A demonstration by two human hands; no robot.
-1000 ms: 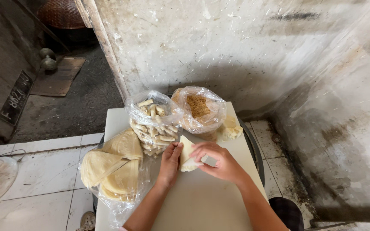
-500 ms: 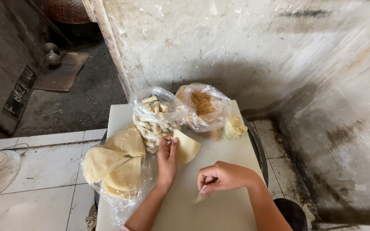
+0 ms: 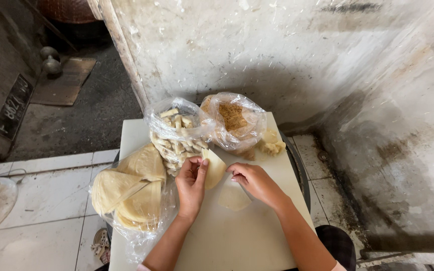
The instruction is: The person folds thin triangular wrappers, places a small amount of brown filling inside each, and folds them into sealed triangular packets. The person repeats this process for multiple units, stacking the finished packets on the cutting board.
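Observation:
My left hand [image 3: 192, 184] pinches a pale triangular dough sheet [image 3: 214, 167] held up over the white board [image 3: 227, 236]. My right hand [image 3: 255, 181] hovers just right of it, fingers curled, fingertips near the sheet's edge. A second flat piece of dough [image 3: 234, 197] lies on the board under my right hand. A clear bag of stacked dough sheets [image 3: 129, 190] sits to the left of my left hand.
Behind the hands stand a clear bag of rolled pale sticks [image 3: 177, 131] and a bag with brown crumbly filling [image 3: 234, 120]. Loose dough scraps [image 3: 269, 144] lie at the back right. A stained wall [image 3: 277, 55] rises behind; tiled floor [image 3: 46, 190] lies left.
My right hand moved from the lower board back up beside the dough sheet. A second dough piece now lies on the board. My left hand has kept its hold on the sheet.

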